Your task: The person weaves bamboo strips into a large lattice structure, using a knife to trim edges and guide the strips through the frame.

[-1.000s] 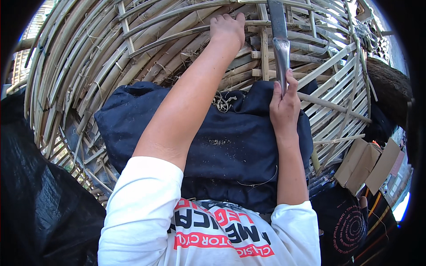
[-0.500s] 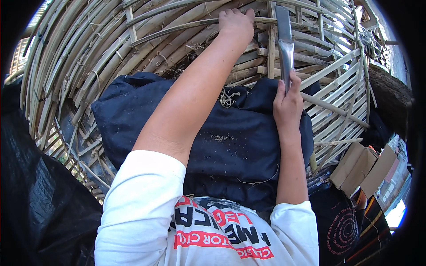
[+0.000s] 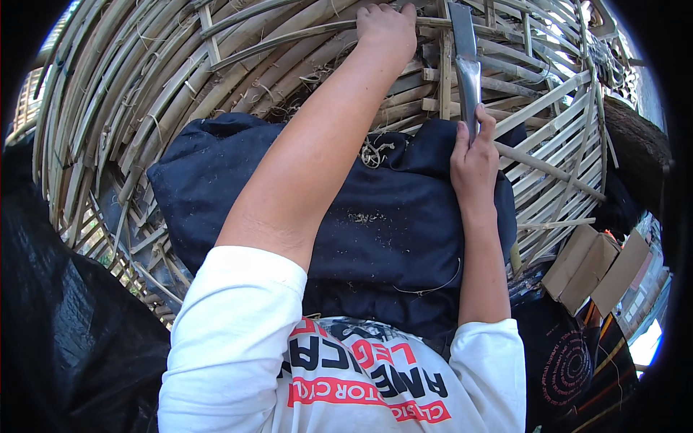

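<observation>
At the top centre my left hand (image 3: 388, 30) is closed round a long split bamboo strip (image 3: 289, 45), its fingertips partly hidden at the picture's upper edge. My right hand (image 3: 476, 159) grips the metal handle of a large knife (image 3: 468, 79), thumb and forefinger extended along it. The flat grey blade points away from me and lies across the bamboo work, to the right of my left hand. Beneath both is a woven bamboo frame (image 3: 445, 79) of crossed slats. Dark cloth (image 3: 375, 245) covers my lap, with bamboo shavings (image 3: 374, 151) on it.
Curved bamboo strips (image 3: 137, 94) fill the left side. Lattice slats (image 3: 552, 137) spread to the right, beside a dark log (image 3: 635, 137). An opened cardboard box (image 3: 581, 267) is at the lower right, and black sheeting (image 3: 72, 325) hangs at the lower left.
My left hand has edged slightly up with the strip. My right hand and the knife have shifted a little to the right. Both grips look the same.
</observation>
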A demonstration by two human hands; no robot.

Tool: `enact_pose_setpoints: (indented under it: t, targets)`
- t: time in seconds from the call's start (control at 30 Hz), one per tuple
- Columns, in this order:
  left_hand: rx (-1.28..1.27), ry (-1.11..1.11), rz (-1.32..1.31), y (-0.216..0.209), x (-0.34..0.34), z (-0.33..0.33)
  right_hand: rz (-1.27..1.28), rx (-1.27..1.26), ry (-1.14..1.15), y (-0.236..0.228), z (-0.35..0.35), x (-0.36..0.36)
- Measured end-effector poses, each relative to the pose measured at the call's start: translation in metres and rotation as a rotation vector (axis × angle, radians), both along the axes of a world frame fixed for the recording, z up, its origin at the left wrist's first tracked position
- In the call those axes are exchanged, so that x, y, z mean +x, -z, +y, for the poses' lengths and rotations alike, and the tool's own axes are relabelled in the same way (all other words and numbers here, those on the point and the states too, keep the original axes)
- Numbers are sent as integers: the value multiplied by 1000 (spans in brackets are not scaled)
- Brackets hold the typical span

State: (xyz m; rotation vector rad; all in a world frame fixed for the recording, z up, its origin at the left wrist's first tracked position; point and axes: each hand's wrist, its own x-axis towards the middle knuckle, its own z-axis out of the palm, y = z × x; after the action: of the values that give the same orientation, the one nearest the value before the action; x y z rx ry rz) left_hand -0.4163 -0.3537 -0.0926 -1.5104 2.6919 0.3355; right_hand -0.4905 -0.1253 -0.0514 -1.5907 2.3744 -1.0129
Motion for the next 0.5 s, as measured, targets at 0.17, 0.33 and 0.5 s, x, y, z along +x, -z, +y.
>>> enact_pose_setpoints:
  t: [0.17, 0.33, 0.5]
  targets:
    - [-85, 19, 33, -20, 9, 4, -22, 132, 4, 3, -5, -2]
    - [-75, 52, 27, -31, 10, 16, 29, -143, -29, 4, 1, -1]
    - [37, 33, 30, -17, 13, 4, -80, 135, 17, -12, -7, 4]
